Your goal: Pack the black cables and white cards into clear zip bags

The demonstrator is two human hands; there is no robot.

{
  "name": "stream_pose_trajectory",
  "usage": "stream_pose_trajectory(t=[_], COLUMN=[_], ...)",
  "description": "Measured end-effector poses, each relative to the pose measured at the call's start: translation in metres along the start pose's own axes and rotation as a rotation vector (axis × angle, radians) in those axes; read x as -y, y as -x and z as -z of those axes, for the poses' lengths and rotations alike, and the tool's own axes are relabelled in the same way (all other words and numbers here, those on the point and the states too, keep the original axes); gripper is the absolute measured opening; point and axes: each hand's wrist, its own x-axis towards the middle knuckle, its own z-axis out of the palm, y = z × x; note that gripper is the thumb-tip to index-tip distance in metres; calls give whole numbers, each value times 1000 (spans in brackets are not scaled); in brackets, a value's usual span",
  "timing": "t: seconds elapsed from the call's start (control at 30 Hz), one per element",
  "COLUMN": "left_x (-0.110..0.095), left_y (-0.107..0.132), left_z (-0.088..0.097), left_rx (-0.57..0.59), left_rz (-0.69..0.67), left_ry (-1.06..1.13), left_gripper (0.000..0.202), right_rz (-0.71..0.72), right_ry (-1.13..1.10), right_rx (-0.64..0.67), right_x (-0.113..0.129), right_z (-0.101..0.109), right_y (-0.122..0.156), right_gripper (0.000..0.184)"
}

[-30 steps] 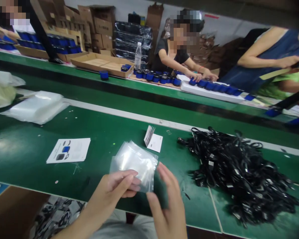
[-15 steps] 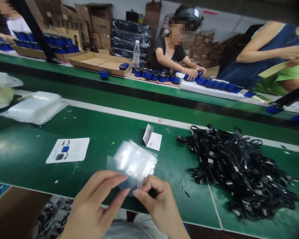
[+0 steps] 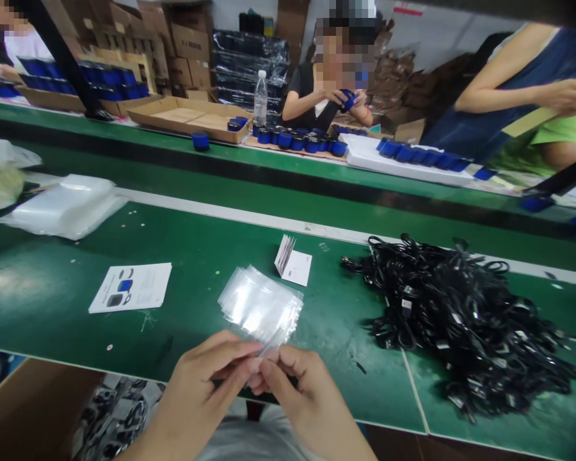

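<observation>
My left hand [image 3: 206,390] and my right hand [image 3: 300,394] meet at the near edge of the green table [image 3: 52,288], fingertips pinched together on the edge of a small clear plastic bag [image 3: 269,349]. Just beyond them a fanned stack of clear zip bags [image 3: 259,306] lies on the table. A big heap of black cables [image 3: 461,326] sits to the right. A folded white leaflet [image 3: 292,262] stands behind the bags. A printed sheet [image 3: 130,287] lies to the left.
A pile of clear plastic sleeves [image 3: 62,206] lies at the far left. Across the belt, other people handle blue round items [image 3: 297,141] on a white tray [image 3: 403,171] and a cardboard tray [image 3: 187,120]. A water bottle [image 3: 260,102] stands there. A carton [image 3: 24,410] sits below left.
My hands have drawn together from apart: the right hand went from open beside the bags to pinching one bag with the left, pulled toward me off the stack.
</observation>
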Motion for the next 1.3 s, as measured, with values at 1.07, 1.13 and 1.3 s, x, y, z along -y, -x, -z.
stream_pose_trajectory(t=[1.07,1.13,1.3], left_x=[-13,-13,-14], left_y=[-1,-2,-7], left_z=[-3,-3,0], left_rx=[30,46,160], left_rz=[193,198,152], left_ry=[18,15,-52], left_gripper=[23,23,23], right_rz=[30,24,68], right_ry=[119,163,400], right_rx=[11,5,-29], right_x=[0,1,-6], right_z=[9,9,8], right_y=[1,0,-4], right_gripper=[24,24,25])
